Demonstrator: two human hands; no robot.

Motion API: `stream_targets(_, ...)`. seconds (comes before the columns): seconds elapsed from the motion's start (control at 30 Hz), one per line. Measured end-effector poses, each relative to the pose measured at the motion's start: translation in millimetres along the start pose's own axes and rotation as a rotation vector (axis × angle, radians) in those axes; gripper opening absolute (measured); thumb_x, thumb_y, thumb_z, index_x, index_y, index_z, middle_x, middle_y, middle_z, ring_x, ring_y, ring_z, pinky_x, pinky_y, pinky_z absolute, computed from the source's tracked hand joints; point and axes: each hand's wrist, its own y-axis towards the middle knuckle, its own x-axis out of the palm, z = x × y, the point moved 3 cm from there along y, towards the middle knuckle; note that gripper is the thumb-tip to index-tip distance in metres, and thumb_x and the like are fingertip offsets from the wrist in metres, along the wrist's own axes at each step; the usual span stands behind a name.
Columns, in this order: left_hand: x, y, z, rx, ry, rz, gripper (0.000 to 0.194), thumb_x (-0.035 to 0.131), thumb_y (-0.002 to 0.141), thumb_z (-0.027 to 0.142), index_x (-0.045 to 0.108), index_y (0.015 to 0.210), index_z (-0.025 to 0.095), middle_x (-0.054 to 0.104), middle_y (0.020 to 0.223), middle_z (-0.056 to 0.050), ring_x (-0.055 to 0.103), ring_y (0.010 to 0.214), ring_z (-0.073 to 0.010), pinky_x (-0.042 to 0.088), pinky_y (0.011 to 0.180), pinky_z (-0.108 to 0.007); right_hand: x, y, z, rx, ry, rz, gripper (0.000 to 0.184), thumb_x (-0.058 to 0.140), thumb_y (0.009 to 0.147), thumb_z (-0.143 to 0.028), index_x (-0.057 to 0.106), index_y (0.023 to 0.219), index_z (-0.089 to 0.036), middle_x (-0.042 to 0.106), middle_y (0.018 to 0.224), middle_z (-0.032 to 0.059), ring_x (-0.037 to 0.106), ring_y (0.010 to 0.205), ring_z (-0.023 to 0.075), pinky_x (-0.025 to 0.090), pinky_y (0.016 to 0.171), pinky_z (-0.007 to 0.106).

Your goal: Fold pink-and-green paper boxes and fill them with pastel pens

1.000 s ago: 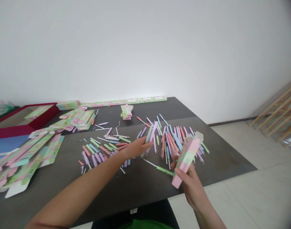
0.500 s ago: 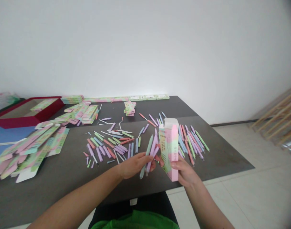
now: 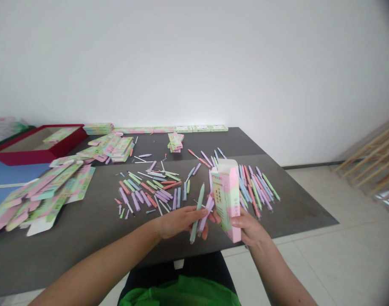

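Observation:
My left hand [image 3: 181,221] is closed around a few pens, among them a grey-green pen [image 3: 198,209] and purple pens [image 3: 206,216] that slant up to the right. Just beside them, my right hand [image 3: 251,228] grips a pink and green cardboard pen box [image 3: 224,204], upright with its top flap raised. The upper parts of the purple pens reach the box's left side; whether they touch it I cannot tell. Behind the box lies a row of assembled pens [image 3: 260,187] in several colours, partly hidden by it.
Loose pen barrels and refills [image 3: 153,187] are scattered over the dark table [image 3: 95,242]. Flattened boxes [image 3: 51,191] pile up on the left, near a red tray [image 3: 32,157]. Small box stacks [image 3: 175,142] and a row of boxes [image 3: 162,129] stand toward the wall.
The pens in my left hand have shifted slightly right and down, their purple ones closer to the box. The box has barely moved, and the whole view has shifted a little.

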Motion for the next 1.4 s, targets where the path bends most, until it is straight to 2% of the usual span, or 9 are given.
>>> stream_targets(0.23,4.3,-4,-1,-0.008,-0.031,0.125,0.051,0.042,0.090,0.058,0.065,0.106,0.016,0.070,0.095,-0.007,0.058,0.075,-0.0151,0.043,0.067,-0.026,1,0,-4,-0.043,0.015,0.037,0.047,0.075,0.068,-0.034,0.062,0.109,-0.018,0.057,0.082,0.0031,0.051,0.077,0.0168,0.039,0.069,0.028)
stream_targets(0.4,-22.1,-12,1,0.203,0.061,0.493,0.035,0.048,0.091,0.045,0.064,0.110,0.020,0.064,0.115,-0.007,0.058,0.103,-0.0196,0.046,0.088,-0.031,-5,-2,-8,-0.059,-0.005,0.080,0.056,0.074,0.067,-0.036,0.057,0.118,-0.018,0.058,0.087,0.0046,0.050,0.073,0.0163,0.036,0.061,0.026)
stream_targets(0.5,-41.7,-21,16,0.516,0.473,0.637,0.024,0.048,0.092,0.026,0.067,0.106,0.025,0.058,0.127,-0.006,0.048,0.123,-0.0219,0.033,0.108,-0.041,-6,-2,-9,-0.062,0.013,0.087,0.057,0.073,0.068,-0.034,0.056,0.120,-0.018,0.060,0.088,0.0052,0.051,0.074,0.0166,0.037,0.061,0.026)
stream_targets(0.63,-50.1,-27,35,0.738,1.258,0.775,0.042,0.049,0.083,0.002,0.071,0.103,0.031,0.050,0.137,-0.004,0.032,0.136,-0.0269,0.008,0.115,-0.056,-6,1,-7,-0.038,0.056,0.069,0.061,0.074,0.064,-0.031,0.056,0.121,-0.018,0.061,0.092,0.0064,0.053,0.075,0.0167,0.039,0.064,0.027)
stream_targets(0.77,-44.2,-17,41,0.798,1.574,0.644,0.058,0.045,0.087,0.001,0.053,0.130,0.040,0.048,0.142,-0.003,0.034,0.136,-0.0233,0.003,0.116,-0.055,-4,5,3,0.011,0.092,0.038,0.062,0.075,0.063,-0.030,0.056,0.120,-0.017,0.062,0.088,0.0065,0.056,0.075,0.0176,0.042,0.064,0.028)
stream_targets(0.93,-46.4,8,30,0.828,1.557,0.467,0.061,0.042,0.091,0.007,0.037,0.142,0.040,0.046,0.146,-0.002,0.033,0.139,-0.0229,0.004,0.117,-0.053,-5,18,16,0.056,0.160,0.048,0.052,0.073,0.063,-0.032,0.059,0.111,-0.015,0.063,0.079,0.0061,0.059,0.074,0.0201,0.047,0.065,0.031)
stream_targets(1.17,-62.6,33,20,0.577,1.627,0.681,0.049,0.040,0.094,0.016,0.046,0.136,0.039,0.049,0.134,-0.012,0.056,0.108,-0.0261,0.042,0.095,-0.046,-7,47,19,0.023,0.254,0.069,0.043,0.065,0.069,-0.039,0.060,0.105,-0.016,0.062,0.077,0.0044,0.058,0.070,0.0185,0.049,0.067,0.034)
stream_targets(1.27,-63.2,39,21,0.474,1.460,0.711,0.053,0.040,0.091,0.011,0.043,0.139,0.034,0.047,0.127,-0.012,0.058,0.102,-0.0240,0.048,0.089,-0.043,-8,61,18,0.005,0.266,0.079,0.040,0.062,0.072,-0.036,0.059,0.107,-0.017,0.062,0.078,0.0040,0.059,0.072,0.0189,0.049,0.068,0.034)
stream_targets(1.4,-58.8,39,23,0.536,1.207,0.662,0.062,0.044,0.084,0.008,0.033,0.144,0.024,0.044,0.128,-0.012,0.053,0.113,-0.0234,0.046,0.098,-0.040,-8,74,21,0.004,0.279,0.084,0.039,0.061,0.074,-0.033,0.058,0.110,-0.017,0.063,0.080,0.0040,0.059,0.072,0.0181,0.050,0.069,0.033)
